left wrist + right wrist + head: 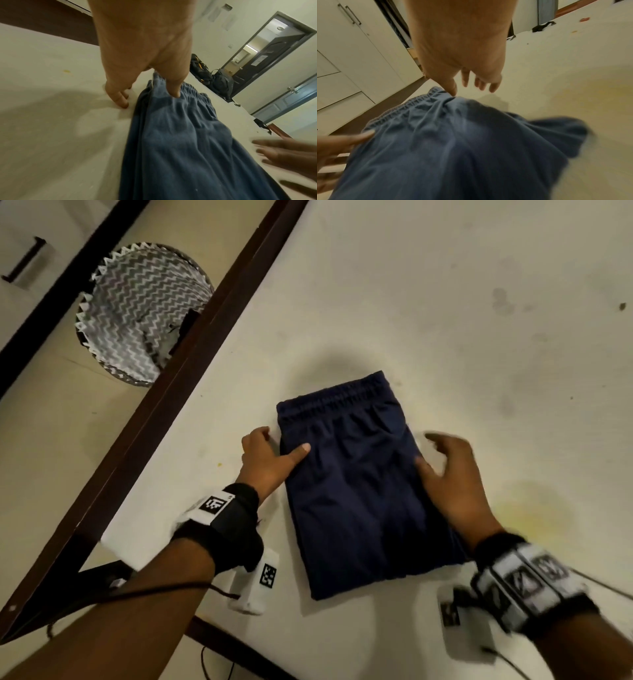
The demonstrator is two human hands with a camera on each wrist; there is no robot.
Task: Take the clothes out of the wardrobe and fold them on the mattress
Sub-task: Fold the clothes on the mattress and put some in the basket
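Observation:
Folded navy shorts lie flat on the cream mattress, elastic waistband at the far end. My left hand is at their left edge: the thumb lies on top of the cloth and the fingertips press the mattress just beside it. My right hand is at the right edge. Its thumb touches the cloth near the waistband, while its fingers, blurred, spread loosely above the mattress. Neither hand grips anything.
A dark wooden bed frame runs along the mattress's left side. Beyond it on the floor stands a basket with a grey zigzag lining, then white wardrobe doors. Backpacks and a doorway are past the far mattress edge.

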